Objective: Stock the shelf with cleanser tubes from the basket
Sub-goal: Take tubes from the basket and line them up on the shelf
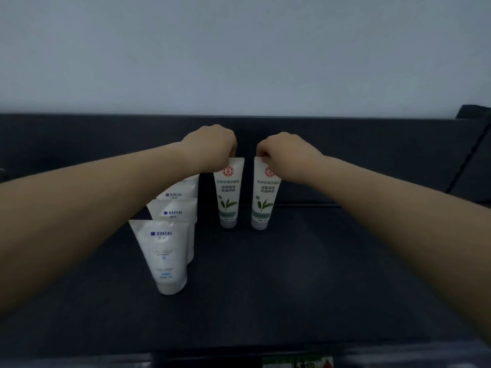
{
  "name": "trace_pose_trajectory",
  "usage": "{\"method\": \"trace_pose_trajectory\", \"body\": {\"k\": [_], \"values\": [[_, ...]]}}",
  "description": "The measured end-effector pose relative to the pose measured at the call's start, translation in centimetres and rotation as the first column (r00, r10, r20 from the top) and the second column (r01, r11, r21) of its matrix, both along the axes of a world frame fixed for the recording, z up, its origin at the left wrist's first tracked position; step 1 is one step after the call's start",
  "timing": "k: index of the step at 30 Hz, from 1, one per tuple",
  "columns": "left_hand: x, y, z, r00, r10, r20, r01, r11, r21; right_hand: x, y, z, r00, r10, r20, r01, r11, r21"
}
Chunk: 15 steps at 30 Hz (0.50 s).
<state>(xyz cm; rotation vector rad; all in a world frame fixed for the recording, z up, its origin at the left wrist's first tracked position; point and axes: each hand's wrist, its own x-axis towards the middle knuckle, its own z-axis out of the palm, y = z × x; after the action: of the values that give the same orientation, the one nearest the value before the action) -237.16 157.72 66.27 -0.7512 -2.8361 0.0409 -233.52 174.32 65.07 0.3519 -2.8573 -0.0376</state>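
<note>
each hand, left hand (pixel 212 144) and right hand (pixel 281 152), has its fingers pinched on a green-leaf tube's crimped top, left tube (pixel 229 192) and right tube (pixel 265 193), both upright on the shelf (pixel 318 274), at 12 o'clock. light, squashy, tippy; the stiff crimp grips best.

Knuckles hide the fingertips of the left grip (pixel 211 143) and right grip (pixel 284 153) atop the left leaf tube (pixel 228 193) and right leaf tube (pixel 265 195). The left forearm (pixel 119 183) covers most of the rearmost white tube (pixel 190 178). A blurred label (pixel 297 363) (green, red) is cut off below.
</note>
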Motion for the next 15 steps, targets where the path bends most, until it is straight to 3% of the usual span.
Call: {"method": "trace_pose_trajectory", "body": {"k": [15], "values": [[-1.8,-0.3,-0.4,0.999,-0.044,0.013,0.044,0.999,0.007,-1.9,-0.6,-0.4,1.000,0.025,0.019,-0.025,1.000,0.006]]}}
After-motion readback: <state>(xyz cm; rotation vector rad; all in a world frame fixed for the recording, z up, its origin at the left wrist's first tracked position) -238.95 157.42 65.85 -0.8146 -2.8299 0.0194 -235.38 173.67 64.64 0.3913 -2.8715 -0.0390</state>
